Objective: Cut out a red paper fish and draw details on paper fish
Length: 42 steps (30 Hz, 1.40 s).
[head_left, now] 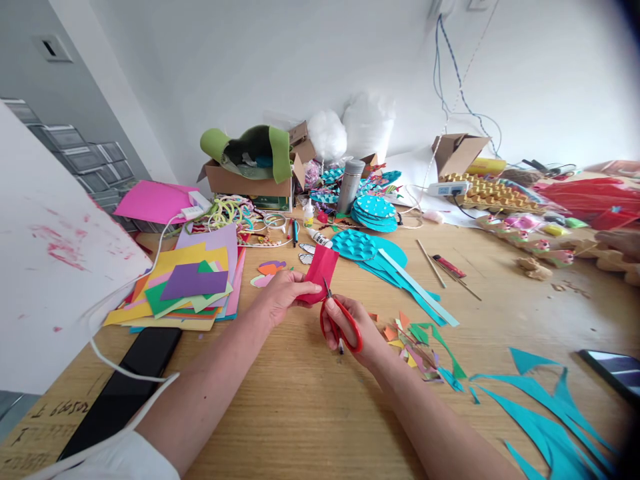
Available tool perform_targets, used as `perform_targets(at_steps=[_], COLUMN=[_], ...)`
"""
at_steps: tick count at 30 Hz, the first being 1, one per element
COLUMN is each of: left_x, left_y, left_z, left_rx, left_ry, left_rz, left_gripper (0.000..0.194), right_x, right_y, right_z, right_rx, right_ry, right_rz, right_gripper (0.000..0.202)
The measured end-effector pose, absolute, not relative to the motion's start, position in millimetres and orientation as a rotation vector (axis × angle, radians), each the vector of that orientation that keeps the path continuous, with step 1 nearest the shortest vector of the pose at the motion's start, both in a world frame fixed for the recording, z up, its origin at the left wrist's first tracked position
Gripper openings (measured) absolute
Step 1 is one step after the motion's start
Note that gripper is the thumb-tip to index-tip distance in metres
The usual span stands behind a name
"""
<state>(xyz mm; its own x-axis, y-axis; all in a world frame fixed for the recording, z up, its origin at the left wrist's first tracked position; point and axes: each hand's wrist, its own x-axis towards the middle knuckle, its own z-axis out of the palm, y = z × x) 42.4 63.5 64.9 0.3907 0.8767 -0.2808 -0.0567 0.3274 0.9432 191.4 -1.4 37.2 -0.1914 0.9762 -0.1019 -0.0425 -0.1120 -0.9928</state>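
A piece of red paper (321, 265) is pinched between the thumb and fingers of my left hand (286, 293), held above the middle of the table. My right hand (356, 323) is closed round the red handles of a pair of scissors (354, 327). The scissors' blades point up at the lower right edge of the paper; whether they are cutting into it I cannot tell. Just behind my left hand lie small cut paper ovals (270, 269) in orange, purple and pink. To the right of my right hand is a heap of colored paper scraps (413, 340).
Stacked colored paper (195, 283) and a black phone (130, 373) lie at left, with a white cable (160, 250) across. Blue offcuts (545, 407) spread at front right. Blue discs (355, 245), a grey bottle (351, 187) and a cardboard box (250, 183) stand farther back. Egg trays (490, 193) are right.
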Motion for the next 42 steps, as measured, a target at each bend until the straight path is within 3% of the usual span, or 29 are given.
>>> perform_targets(at_steps=[42], left_x=[42.3], left_y=[65.5], left_z=[61.5], left_rx=[1.088], left_ry=[0.932], left_rz=[0.756], left_gripper=[0.025], right_x=[191.2], right_y=[-0.6], right_z=[32.6], right_rx=[-1.141], right_ry=[-1.248], right_rz=[1.479], right_gripper=[0.047])
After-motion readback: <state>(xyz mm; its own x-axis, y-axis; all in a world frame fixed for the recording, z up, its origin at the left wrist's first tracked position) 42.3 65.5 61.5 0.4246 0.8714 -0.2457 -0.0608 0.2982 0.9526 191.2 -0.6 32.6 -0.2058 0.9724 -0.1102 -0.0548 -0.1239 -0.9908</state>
